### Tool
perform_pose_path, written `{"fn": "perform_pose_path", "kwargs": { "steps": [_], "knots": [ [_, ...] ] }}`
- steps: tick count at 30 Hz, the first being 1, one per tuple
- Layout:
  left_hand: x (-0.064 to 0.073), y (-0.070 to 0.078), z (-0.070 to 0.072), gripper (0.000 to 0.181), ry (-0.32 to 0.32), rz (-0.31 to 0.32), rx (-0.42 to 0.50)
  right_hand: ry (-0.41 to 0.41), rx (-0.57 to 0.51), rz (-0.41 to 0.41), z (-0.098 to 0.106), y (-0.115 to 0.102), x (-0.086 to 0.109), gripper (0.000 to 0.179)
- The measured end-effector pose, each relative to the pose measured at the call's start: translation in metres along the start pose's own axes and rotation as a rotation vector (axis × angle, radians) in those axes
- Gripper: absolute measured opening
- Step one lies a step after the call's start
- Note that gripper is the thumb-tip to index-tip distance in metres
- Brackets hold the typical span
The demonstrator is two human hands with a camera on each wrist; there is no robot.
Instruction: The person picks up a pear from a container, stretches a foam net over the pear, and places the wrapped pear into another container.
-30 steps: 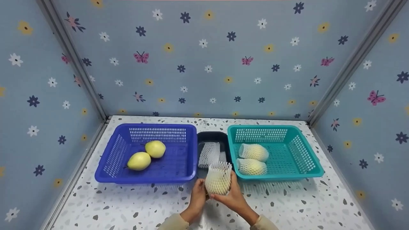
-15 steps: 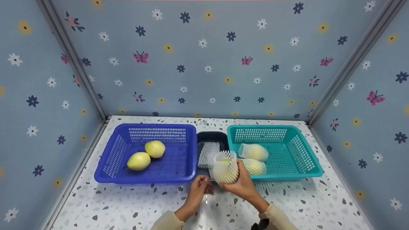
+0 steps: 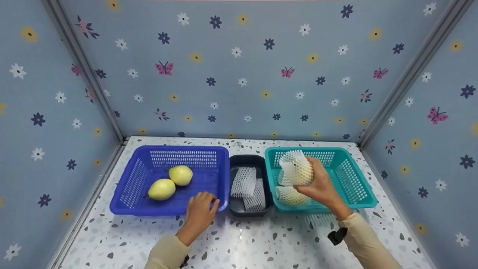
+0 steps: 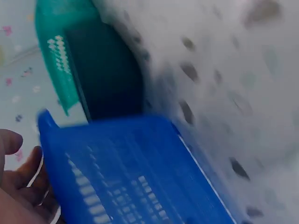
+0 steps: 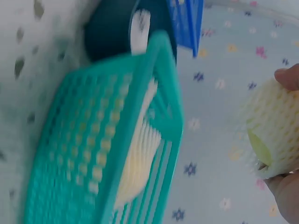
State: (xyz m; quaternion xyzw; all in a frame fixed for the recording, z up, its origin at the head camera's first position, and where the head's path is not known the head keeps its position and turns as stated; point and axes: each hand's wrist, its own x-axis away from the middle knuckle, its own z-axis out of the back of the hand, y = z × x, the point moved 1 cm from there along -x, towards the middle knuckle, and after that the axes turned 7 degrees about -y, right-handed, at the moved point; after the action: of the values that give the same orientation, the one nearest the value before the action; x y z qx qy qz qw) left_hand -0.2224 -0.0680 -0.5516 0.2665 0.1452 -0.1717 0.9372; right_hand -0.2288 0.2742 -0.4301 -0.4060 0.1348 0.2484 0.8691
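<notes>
Grasping netted pear [image 3: 303, 174] over teal basket [image 3: 348, 183], 9 o'clock side, right hand [image 3: 319, 186] should lower gently; left hand [image 3: 200, 211] hangs empty.

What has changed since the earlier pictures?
The right hand has carried the netted pear forward and right, from the near end of the dark tray to above the teal basket. The left hand has come away leftward, to the near edge of the blue basket. The two bare pears stayed put.
</notes>
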Motion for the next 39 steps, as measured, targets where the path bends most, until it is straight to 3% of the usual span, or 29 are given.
{"fn": "perform_pose_path", "kwargs": {
  "steps": [3,6,9,15,21,27,31,35,39],
  "knots": [
    [0.004,-0.012,-0.004,0.019,-0.028,0.015,-0.133,-0.033,0.03,-0.03,0.012,0.027,0.002,0.084],
    [0.006,-0.017,-0.008,0.026,-0.018,-0.006,-0.207,-0.052,0.053,-0.07,0.016,0.061,0.005,0.089],
    [0.006,-0.018,-0.011,0.029,0.013,-0.03,-0.246,-0.079,0.066,-0.106,0.019,0.091,0.009,0.091],
    [0.005,-0.018,-0.014,0.027,0.052,-0.053,-0.261,-0.143,0.134,-0.139,0.028,0.124,0.02,0.084],
    [0.006,-0.02,-0.015,0.031,0.056,-0.075,-0.284,-0.215,0.269,-0.248,0.037,0.143,0.03,0.083],
    [0.006,-0.021,-0.015,0.03,0.073,-0.089,-0.287,-0.273,0.296,-0.334,0.041,0.154,0.039,0.081],
    [0.005,-0.021,-0.015,0.032,0.056,-0.081,-0.276,-0.313,0.332,-0.349,0.043,0.161,0.046,0.077],
    [0.005,-0.021,-0.015,0.031,0.046,-0.07,-0.277,-0.358,0.289,-0.348,0.043,0.168,0.048,0.073],
    [0.005,-0.021,-0.015,0.03,0.056,-0.074,-0.294,-0.446,0.235,-0.414,0.04,0.169,0.044,0.068]
  ]
}}
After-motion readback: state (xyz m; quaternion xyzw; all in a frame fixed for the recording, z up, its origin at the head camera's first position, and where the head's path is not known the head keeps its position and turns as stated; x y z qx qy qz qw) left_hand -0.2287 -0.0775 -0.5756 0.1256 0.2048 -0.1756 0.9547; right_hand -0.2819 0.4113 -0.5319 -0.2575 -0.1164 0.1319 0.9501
